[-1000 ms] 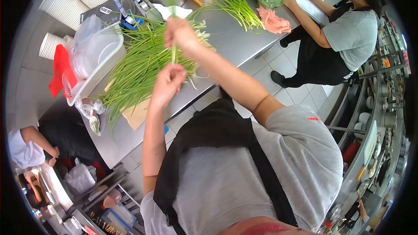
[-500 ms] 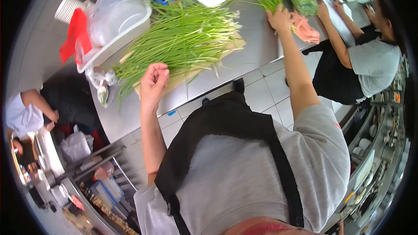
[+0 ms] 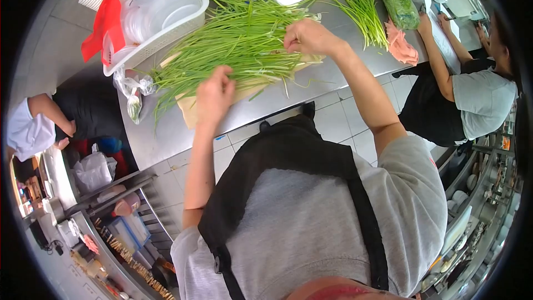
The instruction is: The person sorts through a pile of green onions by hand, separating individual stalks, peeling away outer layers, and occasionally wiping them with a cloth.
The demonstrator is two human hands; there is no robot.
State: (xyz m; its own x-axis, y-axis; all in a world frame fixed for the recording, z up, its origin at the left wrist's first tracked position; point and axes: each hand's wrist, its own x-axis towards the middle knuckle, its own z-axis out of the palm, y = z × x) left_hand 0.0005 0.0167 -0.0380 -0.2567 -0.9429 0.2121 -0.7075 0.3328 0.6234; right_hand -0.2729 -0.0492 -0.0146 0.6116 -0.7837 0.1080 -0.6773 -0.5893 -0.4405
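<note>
A wide heap of long garlic chives (image 3: 239,50) covers a tan board (image 3: 189,112) on the steel table. Over the heap's near edge is my left hand (image 3: 215,94), its fingers curled; whether a stalk is between them is hidden. My right hand (image 3: 312,37) is at the pale stem ends on the right of the heap, with fingers pinched on chives. A smaller bundle of chives (image 3: 363,16) lies apart on the steel to the right, its cut ends toward me and no hand on it.
A white basket (image 3: 166,36) with clear plastic containers and a red cloth (image 3: 106,30) stand left. A knotted plastic bag (image 3: 134,100) lies by the table edge (image 3: 150,153). Bagged greens (image 3: 397,1) and a pink cloth (image 3: 401,44) lie right, near a co-worker (image 3: 444,89).
My right hand has let go of the small bundle and moved left to the heap's stem ends. My left hand has moved slightly right, over the heap's near edge.
</note>
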